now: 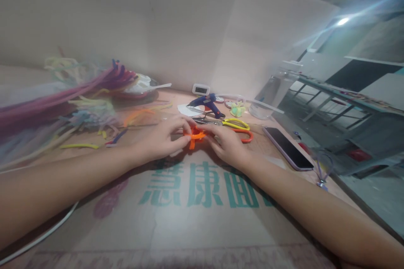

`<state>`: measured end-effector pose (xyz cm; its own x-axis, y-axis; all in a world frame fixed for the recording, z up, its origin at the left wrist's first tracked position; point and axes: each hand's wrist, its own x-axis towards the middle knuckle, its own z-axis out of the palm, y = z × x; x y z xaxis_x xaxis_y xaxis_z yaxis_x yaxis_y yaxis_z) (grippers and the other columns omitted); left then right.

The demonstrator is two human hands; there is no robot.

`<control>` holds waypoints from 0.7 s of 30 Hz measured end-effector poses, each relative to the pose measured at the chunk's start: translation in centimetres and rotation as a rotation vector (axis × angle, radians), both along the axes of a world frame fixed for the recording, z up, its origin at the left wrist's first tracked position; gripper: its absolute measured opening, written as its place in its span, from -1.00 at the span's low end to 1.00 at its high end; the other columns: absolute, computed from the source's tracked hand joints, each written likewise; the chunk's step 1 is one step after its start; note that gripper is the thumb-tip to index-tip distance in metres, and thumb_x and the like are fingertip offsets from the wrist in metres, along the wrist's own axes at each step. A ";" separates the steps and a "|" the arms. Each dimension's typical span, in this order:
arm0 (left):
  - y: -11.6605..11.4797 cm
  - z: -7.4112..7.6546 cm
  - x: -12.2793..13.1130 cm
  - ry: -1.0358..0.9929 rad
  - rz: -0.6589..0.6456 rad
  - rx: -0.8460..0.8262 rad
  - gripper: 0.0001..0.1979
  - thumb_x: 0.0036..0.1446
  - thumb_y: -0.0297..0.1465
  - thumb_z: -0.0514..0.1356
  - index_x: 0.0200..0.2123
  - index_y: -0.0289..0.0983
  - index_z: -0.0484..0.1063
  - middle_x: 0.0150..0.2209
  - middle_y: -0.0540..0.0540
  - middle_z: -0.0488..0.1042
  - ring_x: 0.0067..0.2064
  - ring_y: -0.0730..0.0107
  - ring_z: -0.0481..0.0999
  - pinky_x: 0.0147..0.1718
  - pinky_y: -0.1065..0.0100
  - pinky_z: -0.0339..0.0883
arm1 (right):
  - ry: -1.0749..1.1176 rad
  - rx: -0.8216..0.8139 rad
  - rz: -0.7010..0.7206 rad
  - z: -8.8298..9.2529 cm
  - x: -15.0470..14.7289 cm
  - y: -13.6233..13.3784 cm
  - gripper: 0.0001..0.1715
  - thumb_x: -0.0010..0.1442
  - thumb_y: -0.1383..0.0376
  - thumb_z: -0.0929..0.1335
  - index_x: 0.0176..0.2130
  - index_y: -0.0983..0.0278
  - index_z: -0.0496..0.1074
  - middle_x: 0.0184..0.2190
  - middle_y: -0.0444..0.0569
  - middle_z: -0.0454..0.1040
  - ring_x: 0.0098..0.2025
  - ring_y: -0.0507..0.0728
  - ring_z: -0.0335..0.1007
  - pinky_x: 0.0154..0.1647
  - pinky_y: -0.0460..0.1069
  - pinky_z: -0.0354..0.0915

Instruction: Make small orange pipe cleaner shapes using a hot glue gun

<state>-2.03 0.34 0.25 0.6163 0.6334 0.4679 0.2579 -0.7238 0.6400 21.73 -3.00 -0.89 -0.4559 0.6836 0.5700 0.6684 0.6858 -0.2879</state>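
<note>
Both hands are meeting at the centre of the frame. The left hand [164, 136] and the right hand [225, 143] are each pinching one side of the orange pipe-cleaner piece [194, 136], fingers curled narrow around it, and are holding it just above the cardboard sheet [202, 218].

Judging by its shape, the piece is partly formed: it is already bent into small loops with a short tail hanging down, though blur is hiding how the loops are joined. The pile of pipe cleaners [78, 92] at the middle left is lying loose and uncut, so much of the material looks unused.

Open room is lying mostly toward the bottom of the frame, where the cardboard is showing only its printed green characters between the forearms. Above the hands things are crowding in:
- the yellow scissors [235, 124] and the orange-handled scissors [246, 134] are sitting just beside the right hand;
- the blue glue gun [206, 103] is lying a little farther up.

To the right, the phone [287, 148] is resting near the table edge [347, 189] — little slack on that side. The pale wall panels are closing off the top of the frame.
</note>
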 end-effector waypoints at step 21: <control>0.5 -0.9 0.1 0.030 -0.075 0.077 -0.92 0.25 -0.36 0.18 -0.26 -0.23 0.45 0.01 -0.13 0.50 0.05 0.23 0.50 0.02 0.22 0.37 | -0.048 -0.019 0.076 0.5 -0.3 -0.1 -0.78 0.38 0.32 0.31 -0.05 0.25 0.53 -0.15 0.04 0.66 -0.14 0.19 0.58 -0.12 0.06 0.40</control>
<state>-1.92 0.87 -0.61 0.6750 0.5478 0.4942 0.2195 -0.7886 0.5744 21.41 -3.11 -0.35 -0.5329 0.6566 0.5338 0.6282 0.7296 -0.2703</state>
